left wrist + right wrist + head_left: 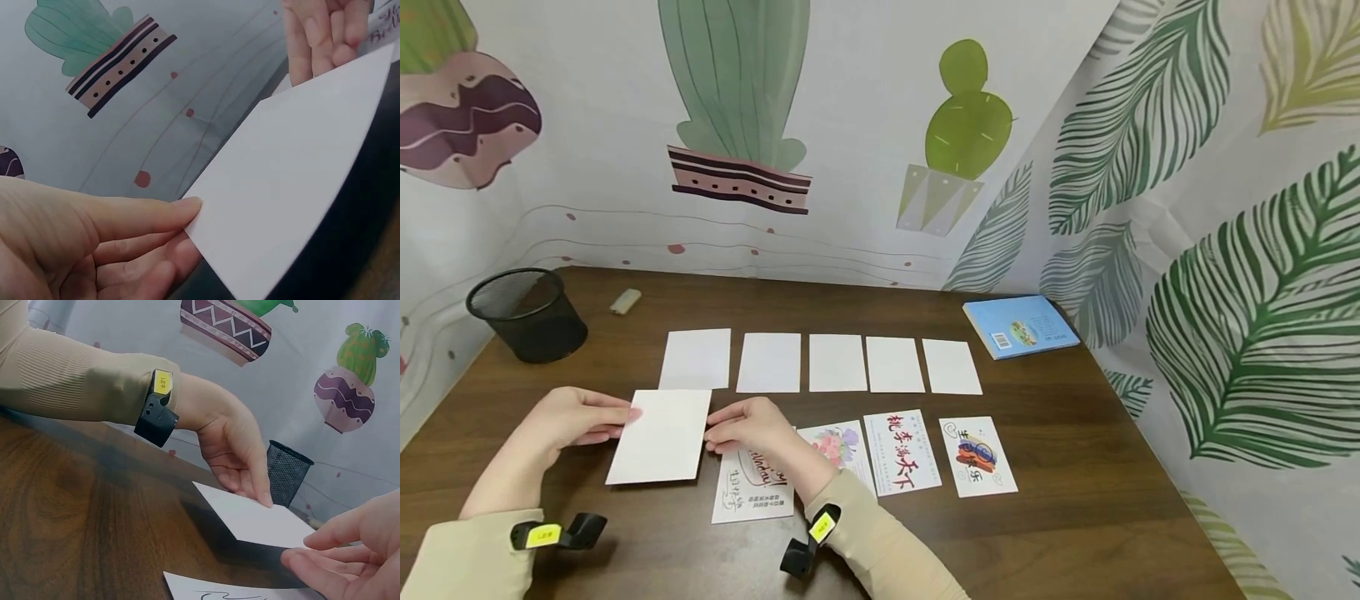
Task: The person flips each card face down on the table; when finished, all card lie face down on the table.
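My left hand [576, 421] pinches a blank white card [662, 437] at its left edge, thumb on top and fingers beneath, as the left wrist view also shows. The card [259, 519] is raised and tilted over the table, with a dark shadow below it. At the card's opposite edge is my right hand [756, 429], its fingers loosely extended and the fingertips right at the edge. Beneath that hand lies a printed greeting card [752, 492] with red and black lettering, partly covered by the hand and wrist.
Several blank white cards [837, 363] lie in a row farther back. Right of my right hand are a flower card [842, 450], a red-lettered card [902, 454] and a colourful card [977, 457]. A black mesh bin [531, 321], an eraser [625, 301] and a blue book [1022, 325] stand behind.
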Available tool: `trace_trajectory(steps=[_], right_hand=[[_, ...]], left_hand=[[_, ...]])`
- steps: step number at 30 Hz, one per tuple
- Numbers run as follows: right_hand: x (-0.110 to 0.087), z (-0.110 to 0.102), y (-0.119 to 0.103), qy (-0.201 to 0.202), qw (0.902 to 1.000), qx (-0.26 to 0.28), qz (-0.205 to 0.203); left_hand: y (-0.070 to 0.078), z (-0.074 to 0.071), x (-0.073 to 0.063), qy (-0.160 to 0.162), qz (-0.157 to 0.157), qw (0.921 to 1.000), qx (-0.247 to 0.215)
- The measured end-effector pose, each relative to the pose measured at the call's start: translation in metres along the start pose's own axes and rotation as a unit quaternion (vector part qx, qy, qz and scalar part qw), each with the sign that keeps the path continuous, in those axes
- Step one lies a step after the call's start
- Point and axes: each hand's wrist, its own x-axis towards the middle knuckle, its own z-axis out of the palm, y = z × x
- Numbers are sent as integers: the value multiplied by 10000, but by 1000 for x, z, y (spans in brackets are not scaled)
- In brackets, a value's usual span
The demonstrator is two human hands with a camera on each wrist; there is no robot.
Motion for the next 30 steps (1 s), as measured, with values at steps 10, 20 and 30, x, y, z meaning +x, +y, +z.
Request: trace_trajectory(steps=[10,20,30], right_hand=[[0,-3,-2,-185,9996,33,203],[-2,-4,-4,-199,9995,-90,222],[-2,-12,-5,-264,9996,-128,58]], left_hand=[[1,4,1,190,-224,9996,31],[3,6,-1,415,-320,9979,379],[2,5,-3,670,-71,9951,718]])
